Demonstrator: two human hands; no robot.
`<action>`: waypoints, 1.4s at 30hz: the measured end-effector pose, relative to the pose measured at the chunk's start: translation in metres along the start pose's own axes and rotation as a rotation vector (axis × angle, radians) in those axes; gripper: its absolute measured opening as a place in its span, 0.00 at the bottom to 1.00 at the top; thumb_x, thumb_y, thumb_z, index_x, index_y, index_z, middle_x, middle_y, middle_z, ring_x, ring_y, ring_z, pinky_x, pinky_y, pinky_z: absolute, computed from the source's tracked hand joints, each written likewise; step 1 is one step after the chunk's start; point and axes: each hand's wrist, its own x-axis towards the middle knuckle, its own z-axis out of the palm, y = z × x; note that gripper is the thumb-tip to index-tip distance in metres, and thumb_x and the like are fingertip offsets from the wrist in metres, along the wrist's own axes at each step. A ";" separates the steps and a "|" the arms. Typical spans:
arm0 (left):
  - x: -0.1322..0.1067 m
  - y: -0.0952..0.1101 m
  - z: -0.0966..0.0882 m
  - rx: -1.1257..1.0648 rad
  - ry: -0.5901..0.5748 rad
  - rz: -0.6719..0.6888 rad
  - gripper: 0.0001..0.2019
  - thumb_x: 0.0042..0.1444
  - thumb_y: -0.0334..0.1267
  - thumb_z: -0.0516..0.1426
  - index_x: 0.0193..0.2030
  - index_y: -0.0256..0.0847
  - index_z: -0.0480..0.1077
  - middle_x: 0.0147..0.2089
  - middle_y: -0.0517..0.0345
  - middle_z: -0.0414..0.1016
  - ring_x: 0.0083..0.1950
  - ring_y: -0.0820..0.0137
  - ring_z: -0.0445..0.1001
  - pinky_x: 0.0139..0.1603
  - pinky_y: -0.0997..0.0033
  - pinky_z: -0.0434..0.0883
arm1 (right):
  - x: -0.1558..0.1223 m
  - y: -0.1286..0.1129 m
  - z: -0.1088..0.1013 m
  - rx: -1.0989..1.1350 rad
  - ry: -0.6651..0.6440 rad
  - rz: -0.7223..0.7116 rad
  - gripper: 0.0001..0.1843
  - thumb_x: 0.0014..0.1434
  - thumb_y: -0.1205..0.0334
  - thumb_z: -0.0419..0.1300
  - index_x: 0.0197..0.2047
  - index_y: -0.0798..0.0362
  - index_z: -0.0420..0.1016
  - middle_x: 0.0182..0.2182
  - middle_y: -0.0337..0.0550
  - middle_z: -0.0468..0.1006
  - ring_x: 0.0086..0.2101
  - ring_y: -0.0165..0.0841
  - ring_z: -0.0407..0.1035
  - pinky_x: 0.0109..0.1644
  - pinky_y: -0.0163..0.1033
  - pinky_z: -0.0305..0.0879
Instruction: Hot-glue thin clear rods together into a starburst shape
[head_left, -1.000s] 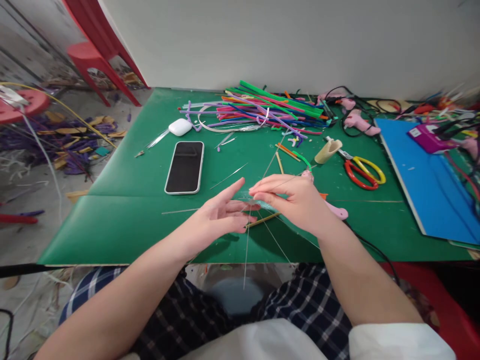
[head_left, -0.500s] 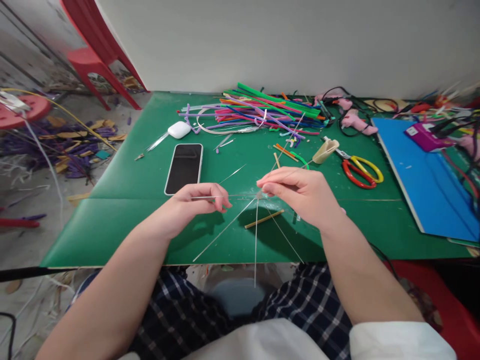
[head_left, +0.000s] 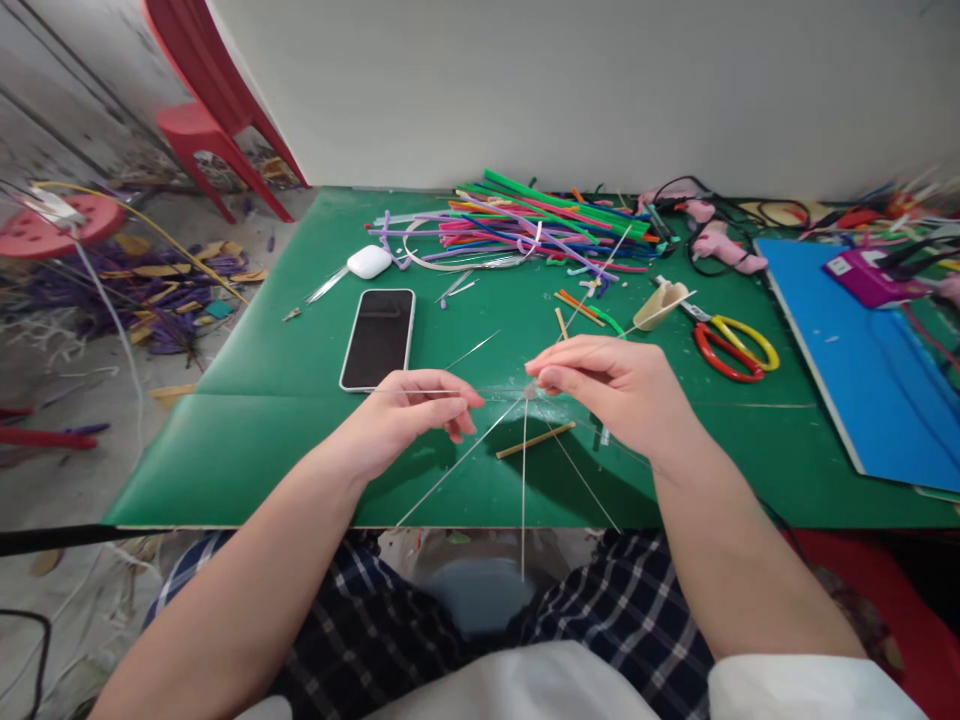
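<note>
Green mat (head_left: 262,430): is covering the table top; everything else is lying on it or being held above it.
Blue board (head_left: 847,350): is lying flat at 3 o'clock from the hands, well apart from them.
Pile of coloured strips (head_left: 525,215): is spreading along the far edge at 12 o'clock; green, purple, pink and orange pieces are crossing one another.
Phone (head_left: 379,338): is lying face up with a dark screen, near the left hand, at 11 o'clock from it.
Right hand (head_left: 615,395): is pinching with thumb and fingertips the point where the thin wires (head_left: 523,480) are meeting.
Left hand (head_left: 405,420): is gripping one wire between thumb and fingers; this wire is running level toward 3 o'clock, to the right hand.
Thin wires: are being held just above the near part of the mat; they are fanning out from the right hand's pinch toward 5, 6 and 7 o'clock, and also toward 1 and 2 o'clock.
Scissors (head_left: 706,325): are lying at 2 o'clock from the right hand; handles are red and yellow.
Wooden stick (head_left: 534,440): is lying on the mat under the wires, between the two hands.
Earbud case (head_left: 370,262): is lying white and closed at 12 o'clock from the phone.
</note>
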 end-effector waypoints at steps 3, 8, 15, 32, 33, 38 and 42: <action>-0.001 0.000 0.001 0.040 0.037 -0.001 0.04 0.48 0.36 0.61 0.30 0.38 0.76 0.25 0.56 0.76 0.28 0.72 0.73 0.33 0.72 0.71 | 0.000 0.000 0.000 0.002 -0.002 -0.001 0.05 0.54 0.63 0.59 0.32 0.52 0.77 0.33 0.40 0.78 0.32 0.30 0.72 0.35 0.35 0.70; -0.002 0.000 0.001 0.062 0.042 0.010 0.06 0.47 0.37 0.62 0.32 0.40 0.77 0.26 0.56 0.77 0.29 0.70 0.74 0.35 0.70 0.72 | 0.000 0.000 -0.001 -0.013 0.000 -0.016 0.05 0.54 0.63 0.59 0.31 0.51 0.77 0.32 0.40 0.78 0.34 0.31 0.72 0.36 0.36 0.70; -0.003 -0.003 0.001 0.065 0.006 0.024 0.03 0.48 0.36 0.62 0.29 0.40 0.75 0.26 0.58 0.77 0.30 0.71 0.75 0.35 0.73 0.71 | 0.000 -0.001 0.001 -0.005 -0.010 -0.004 0.05 0.54 0.63 0.59 0.32 0.52 0.77 0.33 0.40 0.78 0.33 0.30 0.72 0.36 0.35 0.70; -0.003 -0.010 0.032 0.019 0.064 -0.080 0.16 0.46 0.39 0.62 0.42 0.36 0.71 0.34 0.54 0.78 0.37 0.68 0.76 0.40 0.70 0.73 | 0.000 0.003 0.011 -0.076 -0.109 -0.098 0.07 0.56 0.65 0.58 0.33 0.53 0.78 0.33 0.40 0.79 0.37 0.30 0.72 0.42 0.34 0.68; -0.003 -0.011 0.033 0.016 0.077 -0.080 0.16 0.46 0.39 0.62 0.42 0.36 0.71 0.34 0.54 0.78 0.37 0.68 0.76 0.40 0.71 0.73 | 0.000 0.003 0.012 -0.069 -0.122 -0.103 0.06 0.56 0.65 0.58 0.33 0.53 0.78 0.33 0.40 0.79 0.37 0.30 0.72 0.42 0.34 0.68; -0.004 -0.009 0.036 0.021 0.119 -0.079 0.13 0.47 0.39 0.62 0.39 0.36 0.72 0.32 0.55 0.78 0.35 0.70 0.76 0.36 0.73 0.73 | 0.000 0.003 0.017 -0.039 -0.148 -0.128 0.06 0.55 0.65 0.59 0.33 0.53 0.78 0.34 0.41 0.78 0.37 0.30 0.71 0.42 0.35 0.68; -0.004 -0.007 0.037 0.013 0.139 -0.091 0.12 0.46 0.39 0.62 0.36 0.36 0.73 0.29 0.56 0.77 0.32 0.71 0.76 0.32 0.75 0.73 | 0.000 0.002 0.019 -0.090 -0.135 -0.142 0.05 0.54 0.64 0.60 0.32 0.53 0.78 0.33 0.42 0.75 0.36 0.29 0.69 0.40 0.35 0.67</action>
